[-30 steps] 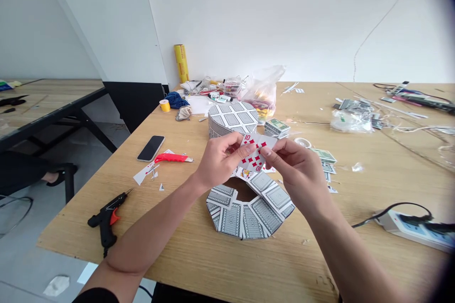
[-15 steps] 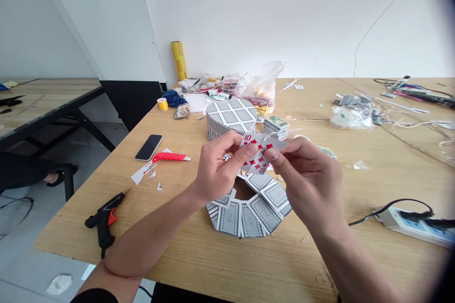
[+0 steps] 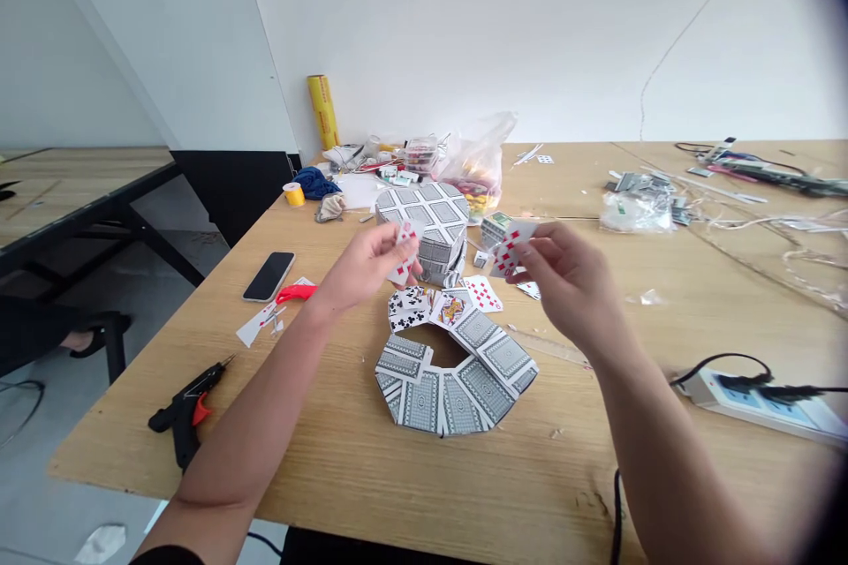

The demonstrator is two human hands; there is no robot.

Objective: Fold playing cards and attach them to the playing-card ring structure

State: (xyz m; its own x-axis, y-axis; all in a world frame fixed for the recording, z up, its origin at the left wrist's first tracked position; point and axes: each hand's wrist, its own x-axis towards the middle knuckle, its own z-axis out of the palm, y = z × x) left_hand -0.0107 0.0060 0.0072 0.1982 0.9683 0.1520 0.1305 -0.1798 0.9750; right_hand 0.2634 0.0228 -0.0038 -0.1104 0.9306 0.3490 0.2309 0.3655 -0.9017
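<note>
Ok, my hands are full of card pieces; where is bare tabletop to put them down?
Bare wood lies along the near edge below the card ring, and between the phone and glue gun. It is crowded behind the card box and around the power strip.

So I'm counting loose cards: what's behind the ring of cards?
Behind the ring of cards lie face-up cards on the table, then the card-covered round box. The hands hide some.

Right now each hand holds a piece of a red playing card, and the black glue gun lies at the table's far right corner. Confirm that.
Not quite. The left hand and right hand do each hold a red card piece, but the head view shows the black glue gun at the table's near left edge.
</note>
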